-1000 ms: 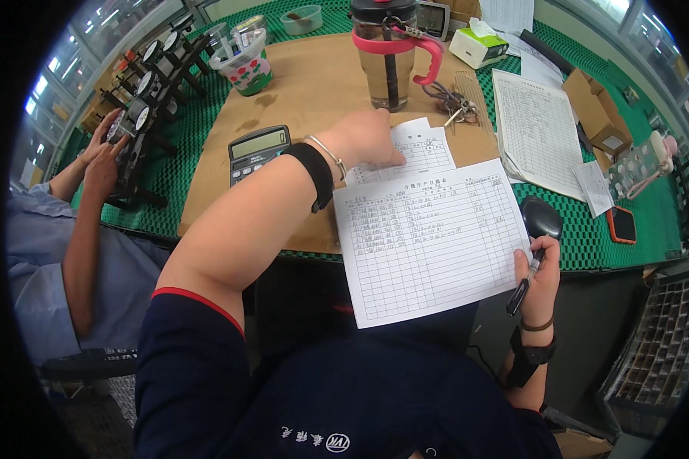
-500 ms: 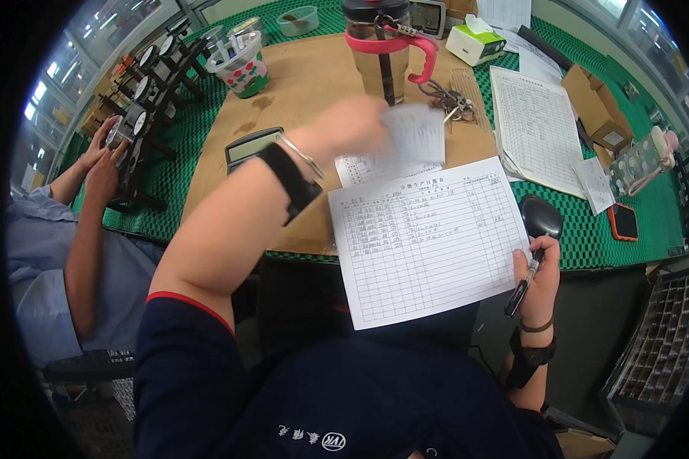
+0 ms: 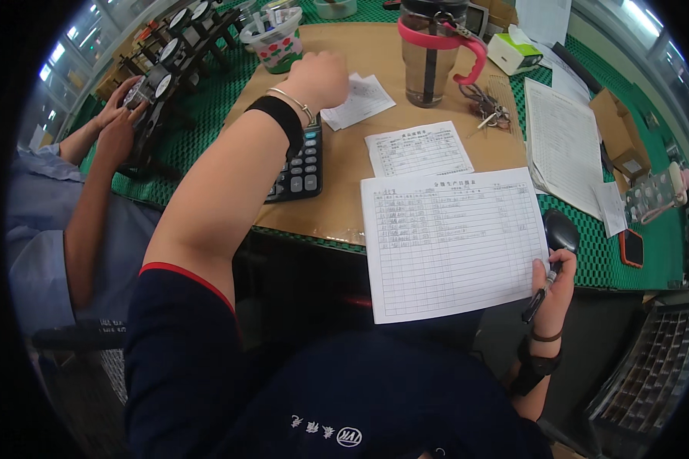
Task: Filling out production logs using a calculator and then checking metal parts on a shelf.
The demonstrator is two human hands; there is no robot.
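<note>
My left hand (image 3: 321, 79) is closed over the cardboard-covered desk, its fingers partly hidden, at the edge of a small written paper slip (image 3: 362, 103). Below that wrist lies a black calculator (image 3: 305, 172), partly covered by the arm. A second printed slip (image 3: 419, 149) rests just beyond a large lined form (image 3: 452, 260) with handwriting in its upper rows. The form overhangs the desk's near edge. At its right edge my right hand (image 3: 557, 284) is closed around a black pen (image 3: 536, 302), the thumb against the sheet.
A tumbler with a pink handle (image 3: 429, 61), keys (image 3: 486, 111) and a flowered cup (image 3: 275, 46) stand farther back. To the right are stacked sheets (image 3: 563, 138), a black mouse (image 3: 560, 229) and an orange-edged phone (image 3: 631, 249). At left, another person's hands (image 3: 126, 103) handle a dial gauge.
My left hand has carried the small slip leftward, away from the other slip, which now shows fully. My view has shifted slightly. The right hand keeps hold of the pen.
</note>
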